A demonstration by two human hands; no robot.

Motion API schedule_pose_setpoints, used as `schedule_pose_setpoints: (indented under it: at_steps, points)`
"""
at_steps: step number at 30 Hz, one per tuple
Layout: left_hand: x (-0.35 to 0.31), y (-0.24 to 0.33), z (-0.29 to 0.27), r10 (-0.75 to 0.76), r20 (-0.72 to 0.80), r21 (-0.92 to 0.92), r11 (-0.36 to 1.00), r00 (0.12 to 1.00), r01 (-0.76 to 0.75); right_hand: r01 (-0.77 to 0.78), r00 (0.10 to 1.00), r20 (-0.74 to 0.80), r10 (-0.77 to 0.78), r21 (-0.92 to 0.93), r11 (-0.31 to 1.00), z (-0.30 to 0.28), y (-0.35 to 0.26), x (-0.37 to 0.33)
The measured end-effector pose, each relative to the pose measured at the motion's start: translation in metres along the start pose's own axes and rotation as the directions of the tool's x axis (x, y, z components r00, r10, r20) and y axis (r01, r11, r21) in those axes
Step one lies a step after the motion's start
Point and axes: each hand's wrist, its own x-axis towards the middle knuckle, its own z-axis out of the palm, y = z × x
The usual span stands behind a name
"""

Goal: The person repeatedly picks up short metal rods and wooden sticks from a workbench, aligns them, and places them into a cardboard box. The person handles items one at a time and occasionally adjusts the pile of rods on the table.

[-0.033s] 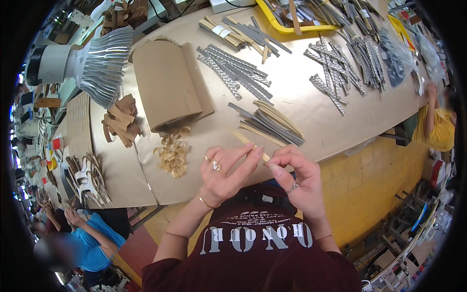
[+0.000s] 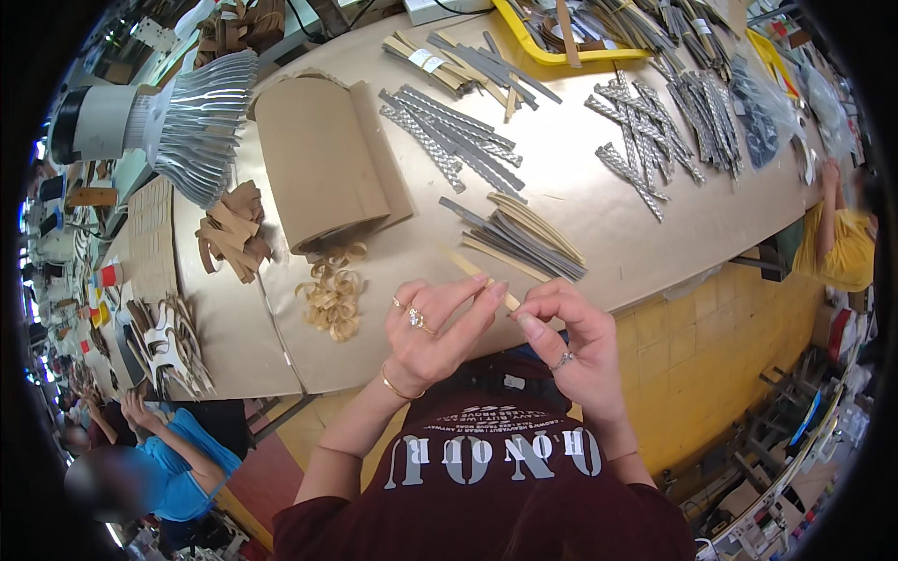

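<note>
While facing a wide tan table (image 2: 561,178), holds a thin pale strip (image 2: 465,266) slantwise over the near edge, with one end pointing away and to the left. Grips it partway along with the left hand (image 2: 430,332), fingertips brought nearly together with only the strip between them. Pinches it nearer the body with the right hand (image 2: 580,341), thumb and forefinger pressed close on it, other fingers curled in. Hides that near end behind the right fingertips; cannot tell its exact stopping point. Has a heap of grey and tan strips (image 2: 528,238) just beyond the fingers, in the way of any straight reach across. Has a pile of pale curls (image 2: 332,294) left of the left hand, near but apart from it. Shows behind the curls a big brown roll (image 2: 323,154), taking up much of the left side, and beyond that a finned metal lamp (image 2: 201,126), blocking the view behind. Has loose brown scraps (image 2: 234,232) below the lamp. Has silvery braided strips (image 2: 454,140) farther up the middle, more braids (image 2: 645,131) to the right, and a yellow tray (image 2: 599,58) at the far side. Has one co-worker in yellow (image 2: 837,243) at the right end, another in blue (image 2: 192,458) at lower left.
</note>
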Motion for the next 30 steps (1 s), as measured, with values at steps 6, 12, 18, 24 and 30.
schedule_pose_setpoints:
  at_steps: [6, 12, 18, 24, 30]
  points:
    - [-0.001, -0.005, 0.005, 0.007, -0.020, 0.005, 1.000, 1.000, -0.007, 0.005, 0.999, -0.051, -0.008, -0.067, 0.998, 0.000, 0.005, 0.006]
    - [-0.002, -0.005, 0.008, -0.009, -0.013, -0.011, 1.000, 1.000, 0.008, 0.009, 0.999, -0.048, -0.013, -0.068, 0.998, -0.001, 0.006, 0.007]
    - [-0.003, -0.004, 0.011, -0.019, 0.001, -0.011, 1.000, 1.000, 0.019, 0.018, 0.999, -0.039, -0.022, -0.100, 0.995, 0.000, 0.007, 0.009]
    - [-0.005, -0.003, 0.012, -0.019, 0.005, -0.017, 1.000, 1.000, 0.019, 0.025, 0.999, -0.034, -0.029, -0.114, 0.993, 0.000, 0.005, 0.009]
    - [-0.006, -0.005, 0.009, 0.001, 0.023, 0.025, 1.000, 1.000, -0.002, 0.043, 0.998, -0.034, -0.047, -0.133, 0.990, 0.000, 0.004, 0.010]
